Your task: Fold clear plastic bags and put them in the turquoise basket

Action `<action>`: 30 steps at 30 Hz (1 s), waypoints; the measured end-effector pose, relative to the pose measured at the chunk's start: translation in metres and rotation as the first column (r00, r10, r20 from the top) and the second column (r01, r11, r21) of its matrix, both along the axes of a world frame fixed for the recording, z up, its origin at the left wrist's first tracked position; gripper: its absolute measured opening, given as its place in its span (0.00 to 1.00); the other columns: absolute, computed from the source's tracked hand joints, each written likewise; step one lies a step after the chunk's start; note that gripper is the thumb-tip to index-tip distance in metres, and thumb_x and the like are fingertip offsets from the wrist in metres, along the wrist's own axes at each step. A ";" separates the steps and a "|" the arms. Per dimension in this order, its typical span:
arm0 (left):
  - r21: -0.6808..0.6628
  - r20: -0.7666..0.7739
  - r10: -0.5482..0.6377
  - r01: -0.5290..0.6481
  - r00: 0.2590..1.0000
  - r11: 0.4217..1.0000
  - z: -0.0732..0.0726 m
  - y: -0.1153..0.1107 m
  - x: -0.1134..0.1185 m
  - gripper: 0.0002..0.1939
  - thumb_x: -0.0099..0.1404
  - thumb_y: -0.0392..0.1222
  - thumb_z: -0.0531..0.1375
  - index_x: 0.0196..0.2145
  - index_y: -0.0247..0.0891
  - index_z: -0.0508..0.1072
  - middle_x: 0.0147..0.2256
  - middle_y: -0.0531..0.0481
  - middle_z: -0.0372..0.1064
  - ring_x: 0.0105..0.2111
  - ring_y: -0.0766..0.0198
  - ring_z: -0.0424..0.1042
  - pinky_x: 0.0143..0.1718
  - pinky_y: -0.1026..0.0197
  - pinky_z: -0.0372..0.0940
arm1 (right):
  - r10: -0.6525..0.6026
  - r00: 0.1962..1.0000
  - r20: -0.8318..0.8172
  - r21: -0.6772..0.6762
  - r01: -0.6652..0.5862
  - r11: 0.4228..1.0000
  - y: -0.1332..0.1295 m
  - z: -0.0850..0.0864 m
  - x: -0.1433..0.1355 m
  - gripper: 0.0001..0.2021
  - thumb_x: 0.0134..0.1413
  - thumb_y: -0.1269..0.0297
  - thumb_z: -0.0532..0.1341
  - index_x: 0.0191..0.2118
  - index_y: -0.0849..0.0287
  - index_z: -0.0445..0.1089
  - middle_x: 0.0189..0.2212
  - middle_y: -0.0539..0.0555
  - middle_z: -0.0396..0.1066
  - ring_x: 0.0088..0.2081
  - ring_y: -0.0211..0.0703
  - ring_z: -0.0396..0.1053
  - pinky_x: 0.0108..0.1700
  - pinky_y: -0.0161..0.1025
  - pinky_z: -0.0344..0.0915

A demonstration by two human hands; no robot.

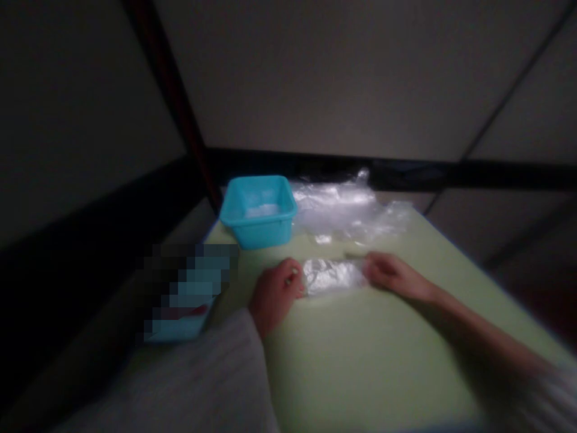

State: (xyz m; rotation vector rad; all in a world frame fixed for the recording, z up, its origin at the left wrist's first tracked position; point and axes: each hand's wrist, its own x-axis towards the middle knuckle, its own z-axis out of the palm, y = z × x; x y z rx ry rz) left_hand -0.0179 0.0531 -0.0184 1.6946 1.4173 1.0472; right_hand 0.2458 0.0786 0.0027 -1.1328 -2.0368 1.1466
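Observation:
A clear, shiny plastic bag [333, 275], crinkled and narrow, stretches between my two hands just above or on the yellow-green table. At its left end, my left hand [282, 291] is closed with the fingers curled in on the plastic. My right hand [387, 273] pinches the other end, thumb and fingers together. Blur hides the finer detail of the fingertips, and I cannot tell whether anything lies inside the bag.
Behind my left hand stands a turquoise plastic basket [265, 234] with something whitish inside. More clear plastic bags [347, 207] lie in a loose heap to its right. The table [360, 367] narrows toward a wall. A pixelated patch with a bluish object [180, 325] is at the left edge.

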 end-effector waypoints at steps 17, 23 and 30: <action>-0.043 0.059 0.003 -0.001 0.998 0.999 -0.006 0.003 -0.002 0.06 0.56 0.40 0.53 0.34 0.40 0.64 0.21 0.55 0.70 0.20 0.62 0.72 0.22 0.64 0.64 | -0.339 0.940 0.040 0.177 0.327 0.928 0.006 -0.020 -0.021 0.11 0.45 0.65 0.57 0.36 0.57 0.57 0.19 0.46 0.65 0.19 0.36 0.60 0.20 0.32 0.54; -0.044 0.029 0.007 -0.006 1.000 0.999 -0.005 0.005 -0.002 0.06 0.56 0.40 0.53 0.33 0.39 0.65 0.20 0.54 0.71 0.20 0.62 0.72 0.23 0.63 0.64 | -0.358 0.930 0.088 0.288 0.320 0.902 0.008 -0.023 -0.021 0.09 0.44 0.67 0.56 0.35 0.58 0.58 0.19 0.47 0.65 0.20 0.37 0.61 0.22 0.33 0.54; -0.063 0.035 0.006 -0.004 0.999 0.998 -0.007 0.005 -0.002 0.08 0.55 0.40 0.52 0.34 0.38 0.64 0.20 0.53 0.70 0.20 0.61 0.72 0.24 0.62 0.64 | -0.389 0.908 0.154 0.379 0.309 0.872 0.008 -0.026 -0.022 0.07 0.44 0.69 0.54 0.33 0.58 0.59 0.19 0.47 0.64 0.20 0.36 0.60 0.22 0.32 0.53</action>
